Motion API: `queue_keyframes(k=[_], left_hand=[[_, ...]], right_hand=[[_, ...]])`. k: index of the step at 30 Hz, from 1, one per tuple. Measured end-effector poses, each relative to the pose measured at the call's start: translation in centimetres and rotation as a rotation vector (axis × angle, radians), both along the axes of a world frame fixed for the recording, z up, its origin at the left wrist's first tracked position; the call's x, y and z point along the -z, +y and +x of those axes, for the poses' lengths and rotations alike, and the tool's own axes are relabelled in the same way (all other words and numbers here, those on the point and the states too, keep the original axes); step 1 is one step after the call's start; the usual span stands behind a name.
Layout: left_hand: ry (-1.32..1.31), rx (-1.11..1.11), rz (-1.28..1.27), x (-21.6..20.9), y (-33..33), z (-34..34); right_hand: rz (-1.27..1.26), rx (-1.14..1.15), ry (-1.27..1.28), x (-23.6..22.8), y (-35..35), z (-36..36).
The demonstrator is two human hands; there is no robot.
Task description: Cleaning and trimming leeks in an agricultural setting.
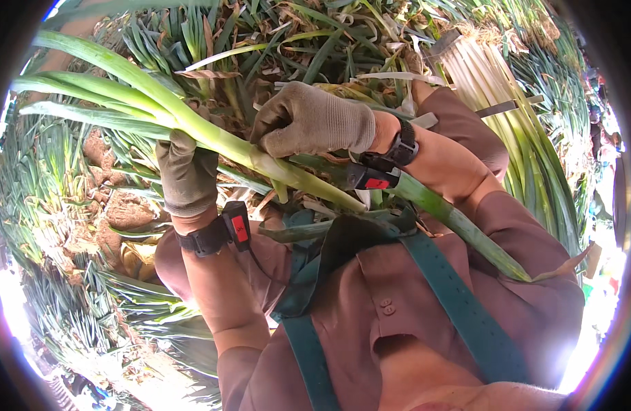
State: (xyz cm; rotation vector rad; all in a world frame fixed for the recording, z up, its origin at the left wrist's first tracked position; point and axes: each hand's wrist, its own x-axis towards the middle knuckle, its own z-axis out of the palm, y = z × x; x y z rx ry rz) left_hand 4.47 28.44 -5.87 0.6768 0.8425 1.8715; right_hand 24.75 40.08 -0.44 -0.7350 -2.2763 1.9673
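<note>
The left hand [185, 168] grasped the leek [226, 142], its long axis slanting from leaves [103, 85] up-left of that grip to a pale end [349, 199] down-right; the right hand [310, 122], nearer that end, curled against the leek, though whether it pinched could not be told

bright light flares white (blown out) at both warped sides.

Sunlit ground [158, 377]: green leek heaps [44, 178], brown earthy clumps [129, 209] among them
</note>
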Motion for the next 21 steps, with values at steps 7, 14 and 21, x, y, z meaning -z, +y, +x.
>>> queue_keyframes(k=[7, 14, 21], left_hand=[[-0.038, 0.024, -0.065, -1.6, 0.3, 2.4], [0.004, 0.211, 0.032, -1.0, 0.5, 1.8], [0.043, 0.294, 0.108, -1.3, 0.6, 1.8]], right_hand=[[-0.307, 0.088, 0.151, 1.7, -0.3, 0.6], [-0.265, -0.045, 0.133, 2.0, 0.1, 0.9], [-0.401, -0.065, 0.111, 3.2, -0.7, 1.4]])
